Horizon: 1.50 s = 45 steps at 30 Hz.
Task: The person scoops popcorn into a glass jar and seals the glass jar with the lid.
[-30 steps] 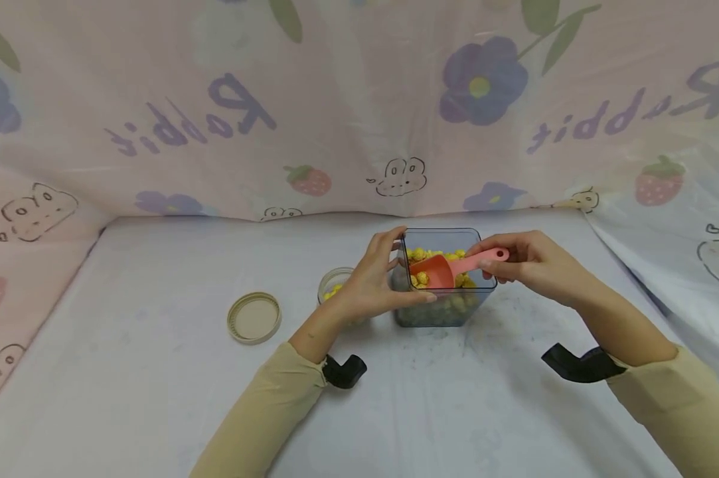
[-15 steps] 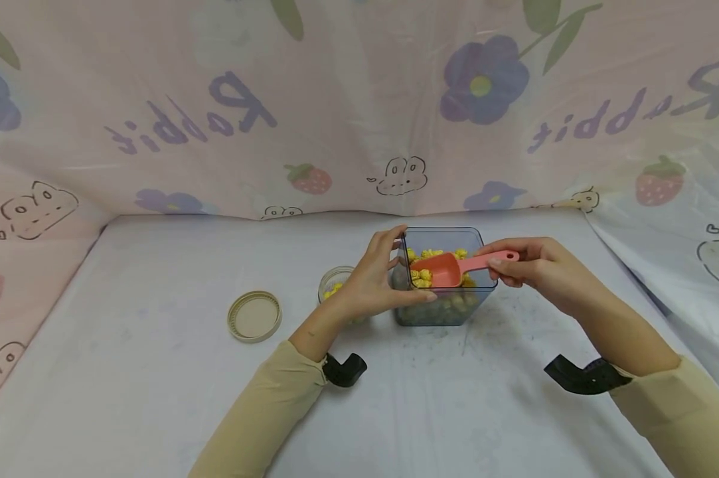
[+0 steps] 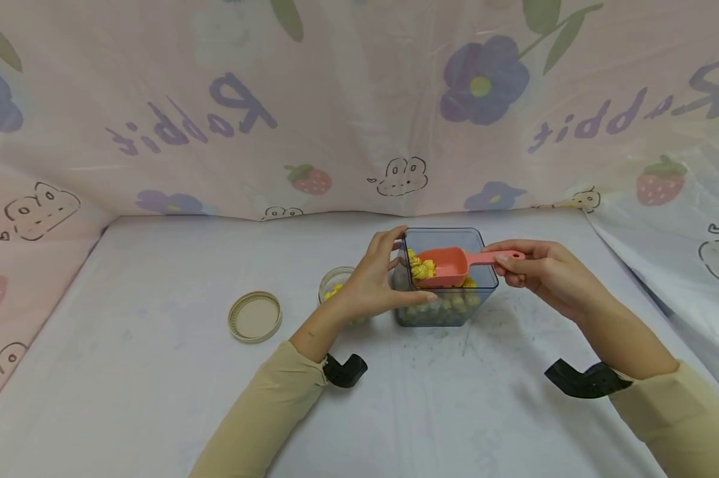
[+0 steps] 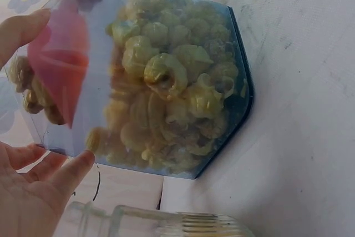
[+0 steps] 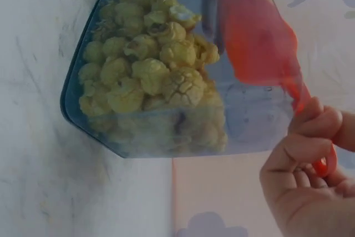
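Note:
A clear blue-tinted bin (image 3: 445, 312) stands on the table, part filled with yellow popcorn (image 5: 144, 76). My left hand (image 3: 368, 275) grips its left side, thumb along the near wall and fingers at the back corner. Between thumb and fingers of my right hand (image 3: 535, 265) is the handle of a pink scoop (image 3: 451, 265). The scoop lies level inside the bin near the rim, with several popcorn pieces at its mouth. Through the wall in the left wrist view, the scoop (image 4: 61, 65) shows above the heap, apart from it.
A glass jar (image 3: 335, 277) with some popcorn stands left of the bin, partly hidden behind my left hand. Farther left lies a round cream-coloured lid (image 3: 255, 317). A printed curtain (image 3: 347, 99) hangs along the table's back edge.
My right hand has moved slightly right and raised the scoop from the popcorn, levelling it from a tilt. Popcorn now gathers at its mouth. My left hand and the bin stay put.

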Motion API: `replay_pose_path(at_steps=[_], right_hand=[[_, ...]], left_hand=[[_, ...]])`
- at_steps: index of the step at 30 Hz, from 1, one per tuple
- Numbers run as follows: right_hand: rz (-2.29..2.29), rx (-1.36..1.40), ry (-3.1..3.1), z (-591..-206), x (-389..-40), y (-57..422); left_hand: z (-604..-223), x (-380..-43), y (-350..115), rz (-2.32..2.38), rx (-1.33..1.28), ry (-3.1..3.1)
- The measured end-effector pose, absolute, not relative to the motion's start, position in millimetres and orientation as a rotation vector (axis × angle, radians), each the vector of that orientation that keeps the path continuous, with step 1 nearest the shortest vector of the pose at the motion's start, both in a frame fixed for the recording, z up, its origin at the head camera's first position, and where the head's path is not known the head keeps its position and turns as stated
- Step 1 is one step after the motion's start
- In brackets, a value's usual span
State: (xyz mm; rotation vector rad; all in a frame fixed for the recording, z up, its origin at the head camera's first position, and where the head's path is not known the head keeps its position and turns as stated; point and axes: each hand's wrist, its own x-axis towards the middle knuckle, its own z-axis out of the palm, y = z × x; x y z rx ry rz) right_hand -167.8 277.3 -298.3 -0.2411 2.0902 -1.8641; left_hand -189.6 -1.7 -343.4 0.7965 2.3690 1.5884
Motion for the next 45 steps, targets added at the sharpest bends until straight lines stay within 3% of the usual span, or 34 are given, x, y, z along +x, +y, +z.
replay_pose_path(at_steps=[19, 45], right_hand=[[-2.225, -0.240, 1.650, -315.9, -167.6, 281.5], [-2.303, -0.266, 1.635, -310.6, -168.4, 280.5]], left_hand=[[-344.6, -190.5, -2.4, 1.589, 0.788, 2.359], [-342.9, -187.6, -3.8, 1.544, 0.763, 2.398]])
